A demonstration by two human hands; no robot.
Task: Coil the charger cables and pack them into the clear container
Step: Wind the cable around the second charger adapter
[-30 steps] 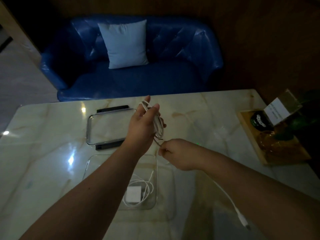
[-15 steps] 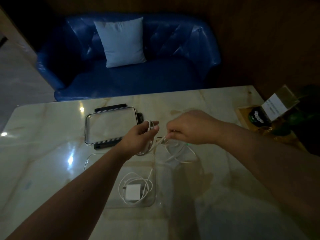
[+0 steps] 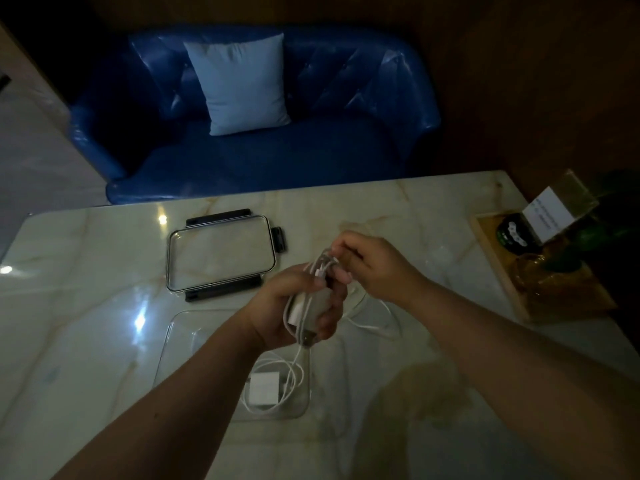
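My left hand (image 3: pixel 294 306) is closed around a bundle of white charger cable (image 3: pixel 308 303) wound over its fingers, held above the table. Touching the top of that bundle, my right hand (image 3: pixel 374 268) pinches a loop of the same cable. A loose tail of the cable (image 3: pixel 374 327) trails on the marble to the right. Under my left forearm stands the clear container (image 3: pixel 180 341), open; inside it lies a white charger block with its coiled cable (image 3: pixel 266 388).
The container's clear lid (image 3: pixel 221 252) with black clips lies flat further back on the marble table (image 3: pixel 86 306). A wooden tray (image 3: pixel 502 271) with a dark jar, a card stand and a plant sits at the right edge. A blue sofa (image 3: pixel 263 161) stands beyond the table.
My right hand swung from low near the table up to the top of the bundle, laying more cable on it. The wound bundle in my left hand has grown and the loose tail has shortened.
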